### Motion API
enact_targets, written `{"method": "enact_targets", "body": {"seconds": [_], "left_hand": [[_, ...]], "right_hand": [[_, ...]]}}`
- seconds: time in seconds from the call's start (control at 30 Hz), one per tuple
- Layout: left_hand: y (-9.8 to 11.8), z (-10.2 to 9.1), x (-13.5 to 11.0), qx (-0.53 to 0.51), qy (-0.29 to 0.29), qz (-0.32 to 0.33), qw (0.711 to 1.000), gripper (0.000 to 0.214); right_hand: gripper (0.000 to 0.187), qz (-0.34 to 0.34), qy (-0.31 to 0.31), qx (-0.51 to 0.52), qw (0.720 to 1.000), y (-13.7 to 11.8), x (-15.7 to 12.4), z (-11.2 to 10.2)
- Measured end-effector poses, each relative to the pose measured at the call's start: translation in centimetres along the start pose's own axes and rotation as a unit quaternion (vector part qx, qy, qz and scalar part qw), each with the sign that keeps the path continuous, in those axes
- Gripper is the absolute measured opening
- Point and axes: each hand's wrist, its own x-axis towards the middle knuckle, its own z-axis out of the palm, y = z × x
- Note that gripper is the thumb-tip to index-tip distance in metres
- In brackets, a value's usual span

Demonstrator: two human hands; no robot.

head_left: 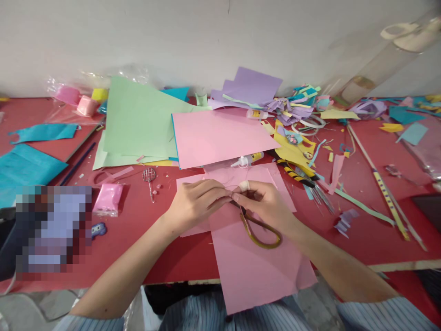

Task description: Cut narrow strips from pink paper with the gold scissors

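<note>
My left hand (201,198) and my right hand (264,198) meet over pink paper, fingertips pinched together. What lies between them is too small to make out; a thin thread-like strand shows near the fingertips. A white wrap (244,185) circles a finger of my right hand. Just below the fingers is a pair of scissors (279,238) with olive-yellow handles. Its dark blade end is partly hidden by my right hand, so I cannot tell whether it is held or lies on the pink paper (255,271). That sheet overhangs the table's front edge.
Beyond my hands are a pink sheet (220,138), a green sheet (138,124) and a glue bottle (251,159). Black-and-yellow pliers (296,173) lie right among paper scraps. A pink packet (109,197) and a wire whisk-like piece (149,175) are left, on the red table (161,257).
</note>
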Motion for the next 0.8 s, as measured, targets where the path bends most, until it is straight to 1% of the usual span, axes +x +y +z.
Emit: {"method": "enact_targets", "body": {"seconds": [0.17, 0.37, 0.53, 0.7, 0.8], "left_hand": [[-0.05, -0.05, 0.08, -0.009, -0.016, -0.003, 1.0, 0.007], [0.11, 0.07, 0.19, -0.054, -0.005, -0.018, 0.998, 0.01], [0.24, 0.08, 0.4, -0.079, -0.004, -0.029, 0.996, 0.009], [0.42, 0.0, 0.53, -0.096, -0.007, -0.041, 0.994, 0.007], [0.44, 0.0, 0.49, -0.099, -0.003, -0.04, 0.994, 0.008]], "right_hand": [[0.013, 0.006, -0.001, -0.017, 1.0, -0.27, -0.15, -0.06], [0.016, 0.019, -0.018, 0.012, 1.0, -0.19, -0.15, -0.23], [0.016, 0.022, -0.015, 0.033, 0.999, -0.33, -0.02, -0.18], [0.016, 0.037, -0.018, 0.072, 0.997, -0.5, -0.01, -0.11], [0.015, 0.041, -0.026, 0.079, 0.996, -0.5, 0.0, -0.28]]}}
